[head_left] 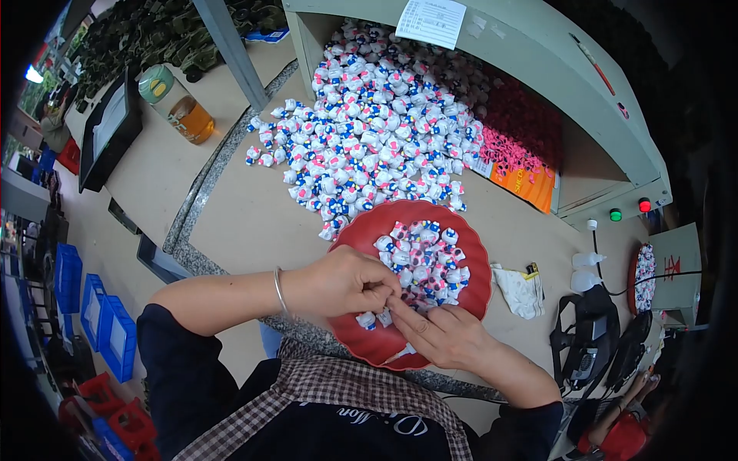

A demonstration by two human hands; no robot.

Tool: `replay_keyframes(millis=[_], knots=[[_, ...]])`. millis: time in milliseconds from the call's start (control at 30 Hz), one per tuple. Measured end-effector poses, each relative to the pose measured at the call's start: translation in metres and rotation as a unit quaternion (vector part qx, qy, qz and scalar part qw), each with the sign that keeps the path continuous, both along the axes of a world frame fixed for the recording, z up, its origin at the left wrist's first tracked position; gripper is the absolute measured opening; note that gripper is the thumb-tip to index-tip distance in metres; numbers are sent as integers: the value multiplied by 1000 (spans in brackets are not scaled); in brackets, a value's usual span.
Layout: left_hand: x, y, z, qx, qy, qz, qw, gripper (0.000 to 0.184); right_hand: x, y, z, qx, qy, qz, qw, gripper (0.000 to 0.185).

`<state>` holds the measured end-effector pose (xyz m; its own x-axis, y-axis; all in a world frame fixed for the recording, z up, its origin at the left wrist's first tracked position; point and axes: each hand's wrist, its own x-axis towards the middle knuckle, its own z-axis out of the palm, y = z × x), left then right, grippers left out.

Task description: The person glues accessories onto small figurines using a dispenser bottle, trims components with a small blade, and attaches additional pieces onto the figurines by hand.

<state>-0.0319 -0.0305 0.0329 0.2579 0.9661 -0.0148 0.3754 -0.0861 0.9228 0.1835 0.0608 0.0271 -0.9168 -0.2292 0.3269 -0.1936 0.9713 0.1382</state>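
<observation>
Figurines (369,131) heap beyond the left hand (338,283), whose pinched fingertips meet the likewise pinched right hand (450,338) over the dish (478,269), any held piece hidden; more figurines lie just beyond both hands.

"What lies right before you?"
"My dish (480,269), on the worktop (238,207), with figurines (423,257) in it."
"And behind it?"
"A heap of figurines (369,131), partly inside the cabinet (530,38), partly out in front."
"To your left?"
"A bottle (178,107), then a bin (111,131) farther left."
"Right?"
"A cloth (519,290) near my dish, a bag (590,338) beyond."
</observation>
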Motion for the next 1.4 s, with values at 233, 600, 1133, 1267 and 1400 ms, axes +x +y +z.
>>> replay_keyframes(millis=[233,600,1133,1267,1400], knots=[[-8,0,3,-30,-37,-55,997,18,3,3,4,-68,-40,20,997,26],[-2,2,6,151,139,-88,975,16,0,0,5,-92,-33,14,995,33],[-3,5,-4,130,94,-42,986,15,-4,2,-3,7,-9,14,1000,32],[-4,6,-4,108,84,-47,990,14,-4,1,-6,8,-8,18,1000,33],[-5,6,-5,104,76,-53,990,14,-4,2,-8,7,-10,27,1000,33]])
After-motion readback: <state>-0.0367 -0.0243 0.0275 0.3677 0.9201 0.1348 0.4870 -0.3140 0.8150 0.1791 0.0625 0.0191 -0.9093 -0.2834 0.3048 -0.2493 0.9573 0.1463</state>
